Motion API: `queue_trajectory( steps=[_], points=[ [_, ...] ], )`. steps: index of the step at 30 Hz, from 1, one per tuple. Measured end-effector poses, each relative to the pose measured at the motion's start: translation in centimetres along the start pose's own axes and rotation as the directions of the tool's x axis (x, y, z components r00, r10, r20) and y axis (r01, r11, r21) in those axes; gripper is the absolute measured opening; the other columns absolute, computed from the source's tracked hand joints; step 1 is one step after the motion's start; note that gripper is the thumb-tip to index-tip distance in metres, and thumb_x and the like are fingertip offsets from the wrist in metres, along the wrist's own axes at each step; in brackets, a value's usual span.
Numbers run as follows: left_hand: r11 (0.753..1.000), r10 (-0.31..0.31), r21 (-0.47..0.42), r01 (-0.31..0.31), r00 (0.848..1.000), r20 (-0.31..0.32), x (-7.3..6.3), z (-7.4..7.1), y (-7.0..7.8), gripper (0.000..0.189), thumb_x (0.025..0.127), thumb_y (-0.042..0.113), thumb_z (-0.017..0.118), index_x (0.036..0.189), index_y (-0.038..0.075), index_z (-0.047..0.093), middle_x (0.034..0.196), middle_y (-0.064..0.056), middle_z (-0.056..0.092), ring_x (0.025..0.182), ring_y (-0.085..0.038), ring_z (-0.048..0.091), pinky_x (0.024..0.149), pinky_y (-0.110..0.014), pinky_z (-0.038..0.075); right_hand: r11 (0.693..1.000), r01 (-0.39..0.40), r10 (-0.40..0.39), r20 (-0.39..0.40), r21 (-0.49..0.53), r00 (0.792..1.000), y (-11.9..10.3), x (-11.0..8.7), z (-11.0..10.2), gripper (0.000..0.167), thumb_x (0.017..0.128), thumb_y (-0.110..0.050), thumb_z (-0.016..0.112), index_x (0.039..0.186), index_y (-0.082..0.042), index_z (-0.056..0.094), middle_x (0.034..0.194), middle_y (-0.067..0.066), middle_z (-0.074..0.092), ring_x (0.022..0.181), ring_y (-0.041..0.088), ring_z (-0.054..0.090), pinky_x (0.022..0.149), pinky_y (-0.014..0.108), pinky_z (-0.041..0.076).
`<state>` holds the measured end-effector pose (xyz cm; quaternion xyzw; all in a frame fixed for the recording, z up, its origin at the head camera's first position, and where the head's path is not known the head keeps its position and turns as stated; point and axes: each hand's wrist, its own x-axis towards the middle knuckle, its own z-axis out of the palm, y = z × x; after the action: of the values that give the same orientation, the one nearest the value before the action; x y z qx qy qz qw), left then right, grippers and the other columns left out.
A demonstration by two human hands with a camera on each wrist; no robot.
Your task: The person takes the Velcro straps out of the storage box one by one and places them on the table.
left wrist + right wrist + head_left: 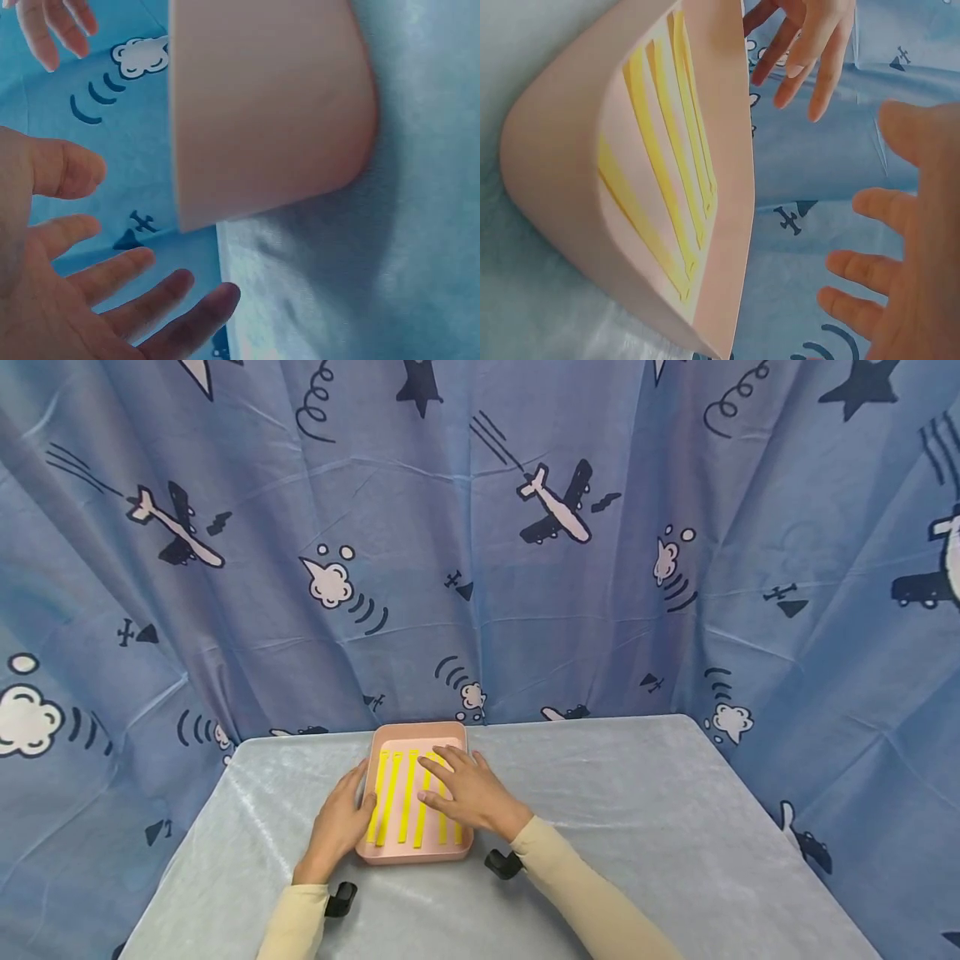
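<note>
A shallow pink tray [416,860] sits near the far edge of the table. Several long flat yellow strips [407,797] lie side by side in it, each with a small squared end; their exact kind I cannot tell. My left hand [341,820] is at the tray's left side, its fingers spread and relaxed in the left wrist view. Over the right half of the tray, my right hand [476,792] has its fingers extended and covers part of some strips. Nothing shows between the fingers of the right hand [900,255] in the right wrist view.
A pale grey-blue cloth covers the table [630,810]. Behind its far edge hangs a blue curtain [480,527] printed with planes, clouds and stars. A black wrist-worn device [341,900] is at the left cuff, another [503,864] at the right.
</note>
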<state>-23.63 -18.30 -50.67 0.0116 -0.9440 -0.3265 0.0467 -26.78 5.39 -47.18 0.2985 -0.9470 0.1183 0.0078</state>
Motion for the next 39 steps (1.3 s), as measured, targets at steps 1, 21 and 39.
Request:
queue_trajectory(
  steps=[1, 21, 39],
  points=[
    [1.000, -0.007, -0.011, 0.007, 1.000, 0.000, 0.0, 0.0, -0.1, 0.062, 0.099, 0.025, 0.050, 0.157, 0.015, 0.028, 0.157, -0.018, 0.034, 0.144, -0.041, 0.034, 0.113, -0.061, 0.030, 1.000, 0.005, -0.005, 0.003, -0.005, 1.000, -0.1, 0.1, 0.0, 0.063, 0.098, -0.062, 0.039, 0.154, -0.033, 0.033, 0.160, 0.003, 0.031, 0.148, 0.026, 0.029, 0.117, 0.061, 0.023],
    [0.981, -0.091, -0.168, 0.093, 0.996, 0.020, -0.1, 1.2, -2.2, 0.055, 0.095, 0.013, 0.056, 0.147, 0.002, 0.043, 0.134, -0.022, 0.058, 0.117, -0.037, 0.063, 0.096, -0.050, 0.051, 0.990, 0.095, -0.085, 0.095, -0.103, 0.992, -2.5, 2.4, -0.1, 0.063, 0.091, -0.054, 0.062, 0.147, -0.033, 0.044, 0.154, 0.000, 0.042, 0.142, 0.021, 0.039, 0.116, 0.049, 0.032],
    [0.966, -0.080, -0.245, 0.088, 0.996, 0.042, -0.1, 1.2, -3.0, 0.048, 0.092, 0.007, 0.058, 0.139, -0.002, 0.053, 0.123, -0.025, 0.065, 0.099, -0.032, 0.070, 0.079, -0.040, 0.057, 0.964, 0.227, -0.213, 0.109, -0.135, 0.971, -3.6, 5.7, 0.6, 0.052, 0.089, -0.037, 0.071, 0.138, -0.029, 0.057, 0.144, -0.001, 0.052, 0.133, 0.019, 0.050, 0.105, 0.040, 0.046]
  ],
)
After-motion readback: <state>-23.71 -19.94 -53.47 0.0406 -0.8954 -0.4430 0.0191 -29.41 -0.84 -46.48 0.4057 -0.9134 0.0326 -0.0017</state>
